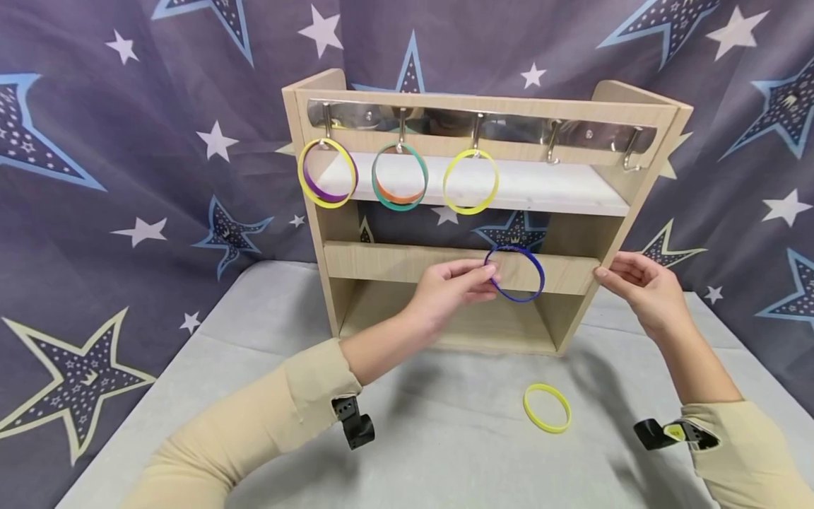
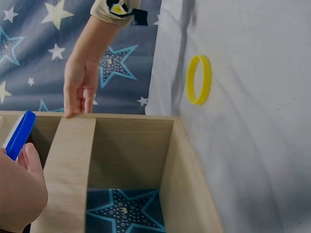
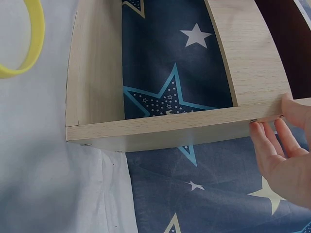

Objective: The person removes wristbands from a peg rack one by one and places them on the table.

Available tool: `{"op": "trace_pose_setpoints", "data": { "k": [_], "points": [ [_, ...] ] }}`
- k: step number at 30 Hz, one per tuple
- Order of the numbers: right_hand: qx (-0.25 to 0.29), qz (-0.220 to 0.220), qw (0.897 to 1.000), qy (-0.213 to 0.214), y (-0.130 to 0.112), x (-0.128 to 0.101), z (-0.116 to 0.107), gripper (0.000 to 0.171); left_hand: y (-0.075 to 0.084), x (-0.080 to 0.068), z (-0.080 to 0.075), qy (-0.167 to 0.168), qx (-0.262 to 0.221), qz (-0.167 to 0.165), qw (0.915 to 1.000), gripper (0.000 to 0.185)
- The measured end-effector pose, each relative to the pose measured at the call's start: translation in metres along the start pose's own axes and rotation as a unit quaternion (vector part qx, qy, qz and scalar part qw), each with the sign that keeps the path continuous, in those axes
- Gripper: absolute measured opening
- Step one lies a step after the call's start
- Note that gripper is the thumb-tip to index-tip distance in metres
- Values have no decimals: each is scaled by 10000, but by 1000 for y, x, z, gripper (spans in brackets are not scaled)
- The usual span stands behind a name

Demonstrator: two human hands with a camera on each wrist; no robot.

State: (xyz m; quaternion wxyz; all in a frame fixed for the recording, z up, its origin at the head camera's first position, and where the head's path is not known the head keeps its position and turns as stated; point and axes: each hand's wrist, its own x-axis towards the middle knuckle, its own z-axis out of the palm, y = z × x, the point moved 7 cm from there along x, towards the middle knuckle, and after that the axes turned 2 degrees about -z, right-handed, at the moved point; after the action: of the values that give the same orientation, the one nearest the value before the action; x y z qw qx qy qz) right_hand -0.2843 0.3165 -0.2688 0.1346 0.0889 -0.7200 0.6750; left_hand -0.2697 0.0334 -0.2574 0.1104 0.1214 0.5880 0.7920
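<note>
My left hand (image 1: 448, 290) pinches a dark blue wristband (image 1: 543, 272) by its left side, in front of the shelf's lower crossbar. In the left wrist view the blue wristband (image 2: 20, 136) stands up from the fingers at the left edge. My right hand (image 1: 651, 290) holds the right side panel of a wooden shelf unit (image 1: 388, 261), thumb on the front edge and fingertips against the outer face, as the right hand (image 3: 286, 155) shows in the right wrist view. A yellow wristband (image 1: 547, 428) lies on the table in front of the shelf.
A metal strip with several hooks (image 1: 553, 145) spans the shelf's top. Yellow and purple wristbands (image 1: 300, 177) hang on the leftmost hook, teal and orange wristbands (image 1: 400, 206) on the second, a yellow wristband (image 1: 470, 211) on the third. Grey cloth (image 1: 445, 452) covers the table; star-patterned curtain (image 1: 159, 85) stands behind.
</note>
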Motion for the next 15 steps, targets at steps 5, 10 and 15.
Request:
{"op": "trace_pose_setpoints", "data": {
  "k": [5, 10, 15],
  "points": [
    [-2, 13, 10000, -6, -1, 1, 0, 26, -7, -2, -3, -77, 104, -248, 9996, 26],
    [14, 77, 10000, 2, 0, 1, 0, 26, -18, -4, -7, -113, 110, -555, 9983, 26],
    [26, 83, 10000, 15, 1, 0, -1, 26, -30, -7, -11, -67, 205, -852, 9961, 28]
  ]
}}
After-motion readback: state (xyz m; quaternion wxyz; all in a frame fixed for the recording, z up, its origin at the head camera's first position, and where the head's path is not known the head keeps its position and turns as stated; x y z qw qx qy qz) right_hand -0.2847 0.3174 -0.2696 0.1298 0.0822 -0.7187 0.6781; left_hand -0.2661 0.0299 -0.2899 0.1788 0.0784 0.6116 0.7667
